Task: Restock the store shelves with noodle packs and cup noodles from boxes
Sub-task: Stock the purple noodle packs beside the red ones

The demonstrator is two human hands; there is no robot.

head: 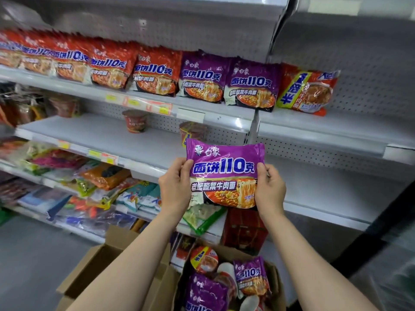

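— White store shelving [143,140] fills the view, right? What's on the top row?

— From the left, red noodle packs [112,63] stand in a line, then two purple packs [226,78], then one orange pack [307,90] at the right end, on the next bay.

— And the shelf below?

— Blurred goods at the far left, then a red cup [135,121], then a second cup [193,131] partly hidden behind the pack being held.

— Who holds it?

— A person. The left hand [175,187] grips the left edge of a purple noodle pack [224,173], thumb on the front, fingers behind. The right hand [269,189] grips the right edge the same way. The pack is upright, front to the camera, held in the air in front of the middle shelf, above the boxes.

— Boxes?

— Near the bottom, an open cardboard box [94,261] on the left; beside it to the right, a second box [277,279] holding more purple packs and cups.

— Lower left shelves?

— Mixed colourful bags [105,176], too blurred to tell.
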